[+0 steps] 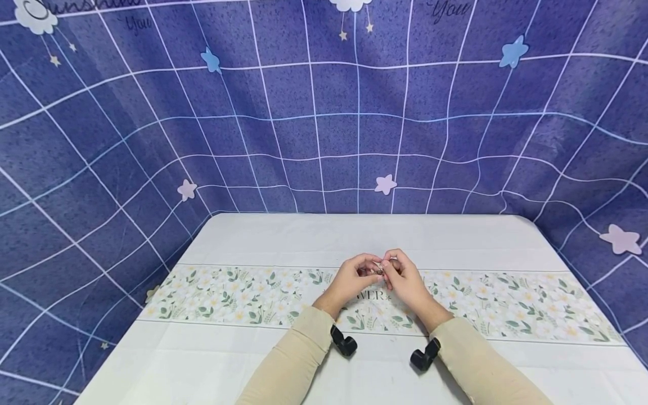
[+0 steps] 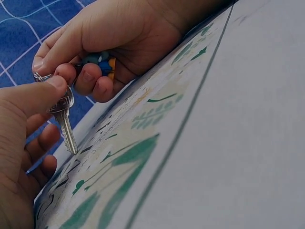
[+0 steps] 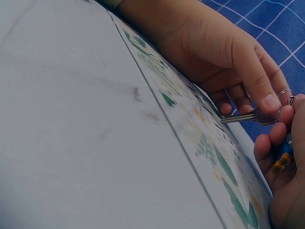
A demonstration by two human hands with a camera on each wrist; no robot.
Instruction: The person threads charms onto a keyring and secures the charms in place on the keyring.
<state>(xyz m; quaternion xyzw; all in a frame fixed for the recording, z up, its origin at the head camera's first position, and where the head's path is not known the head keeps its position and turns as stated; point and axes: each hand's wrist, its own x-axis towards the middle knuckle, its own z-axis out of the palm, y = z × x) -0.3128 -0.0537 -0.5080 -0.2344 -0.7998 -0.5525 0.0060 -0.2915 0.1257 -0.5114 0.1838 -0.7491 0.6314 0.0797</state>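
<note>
Both hands meet over the middle of the table. My left hand (image 1: 350,279) pinches a silver key (image 2: 66,125) by its head between thumb and forefinger, the toothed blade sticking out past the fingers. A thin metal split ring (image 3: 285,92) shows at the fingertips of both hands. My right hand (image 1: 406,282) holds the ring's other side between thumb and forefinger. Its other fingers curl round a small blue and yellow-orange keychain figure (image 2: 102,64), partly hidden in the palm. In the head view the fingers cover most of the key and figure.
A white table cover (image 1: 253,236) with a printed floral band (image 1: 228,298) lies under the hands. A blue gridded curtain (image 1: 304,140) with stars hangs behind and at the sides. Black wrist cameras (image 1: 346,344) sit on both beige sleeves (image 1: 298,360).
</note>
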